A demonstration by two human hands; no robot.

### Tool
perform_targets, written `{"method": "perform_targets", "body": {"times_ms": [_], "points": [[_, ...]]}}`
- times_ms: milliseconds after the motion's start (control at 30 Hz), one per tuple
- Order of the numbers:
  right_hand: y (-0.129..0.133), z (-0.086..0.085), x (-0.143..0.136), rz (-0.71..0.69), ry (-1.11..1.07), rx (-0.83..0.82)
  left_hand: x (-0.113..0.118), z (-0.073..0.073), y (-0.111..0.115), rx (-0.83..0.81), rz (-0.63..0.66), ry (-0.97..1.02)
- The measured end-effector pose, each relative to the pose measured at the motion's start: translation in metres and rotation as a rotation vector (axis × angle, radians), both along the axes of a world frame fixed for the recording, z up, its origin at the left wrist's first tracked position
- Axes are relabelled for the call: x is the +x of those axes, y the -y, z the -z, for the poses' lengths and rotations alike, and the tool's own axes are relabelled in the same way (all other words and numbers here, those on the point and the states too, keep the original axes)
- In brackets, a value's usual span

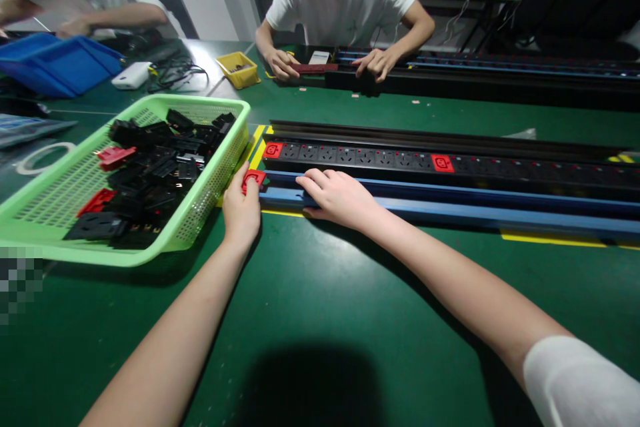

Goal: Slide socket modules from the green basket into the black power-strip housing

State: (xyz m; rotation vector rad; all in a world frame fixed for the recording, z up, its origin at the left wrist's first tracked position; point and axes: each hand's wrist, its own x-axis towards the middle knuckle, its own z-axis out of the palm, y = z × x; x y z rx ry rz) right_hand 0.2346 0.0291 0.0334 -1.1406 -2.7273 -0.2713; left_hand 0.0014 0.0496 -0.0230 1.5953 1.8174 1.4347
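My left hand grips a red socket module at the left end of a long blue channel rail. The thumb lies on the module's face, and fingers wrap its left side. My right hand rests over the same rail a little to the right, its fingers curled across the rail's near edge and far lip. Just behind the rail lies a long black power strip with a row of sockets. Two of its sockets are red, one at the left end and one farther right.
A green basket of black and red socket parts stands at left. Behind are a blue bin, a yellow tray and a white adapter with cables. Across the table a person handles a dark red strip; another person sits at far left.
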Motion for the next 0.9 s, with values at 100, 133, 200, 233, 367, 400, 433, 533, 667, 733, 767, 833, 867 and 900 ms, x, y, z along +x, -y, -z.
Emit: {"method": "perform_targets", "body": {"times_ms": [100, 133, 200, 233, 367, 400, 433, 533, 667, 733, 767, 833, 867, 900], "points": [[0.0, 0.0, 0.0, -0.003, 0.001, 0.002, 0.001, -0.001, 0.001, -0.02, -0.015, 0.037], [0.0, 0.0, 0.0, -0.003, 0.0, 0.004, 0.001, -0.001, 0.001, -0.026, -0.022, 0.044], [0.0, 0.001, 0.0, -0.001, -0.002, 0.007, 0.0, -0.001, 0.0, -0.034, -0.027, 0.051], [0.0, 0.001, 0.0, 0.0, -0.002, 0.009, 0.0, -0.001, 0.0, -0.036, -0.028, 0.051], [0.0, 0.0, 0.0, 0.003, -0.01, 0.007, -0.002, -0.001, -0.001, -0.041, -0.052, 0.016], [0.0, 0.0, 0.0, 0.005, -0.017, 0.002, -0.002, -0.002, 0.0, -0.045, -0.055, 0.006], [0.0, -0.001, 0.0, 0.006, -0.028, -0.005, -0.001, -0.002, 0.0, -0.049, -0.052, 0.004], [-0.001, -0.001, 0.001, 0.005, -0.076, -0.035, 0.002, -0.001, 0.001, -0.053, -0.036, 0.065], [-0.003, -0.001, 0.004, 0.049, -0.194, -0.107, 0.006, 0.0, 0.003, -0.028, -0.007, 0.09], [-0.005, -0.001, 0.005, 0.061, -0.26, -0.144, 0.008, -0.003, 0.006, -0.009, 0.032, -0.006], [-0.005, 0.0, 0.006, 0.06, -0.286, -0.158, 0.009, -0.005, 0.008, -0.002, 0.043, -0.069], [-0.006, 0.0, 0.007, 0.05, -0.323, -0.179, 0.013, -0.011, 0.013, 0.001, 0.048, -0.201], [-0.007, 0.0, 0.007, 0.044, -0.336, -0.188, 0.015, -0.014, 0.016, -0.004, 0.051, -0.267], [-0.007, 0.001, 0.008, 0.038, -0.347, -0.197, 0.018, -0.017, 0.019, -0.011, 0.057, -0.329]]}}
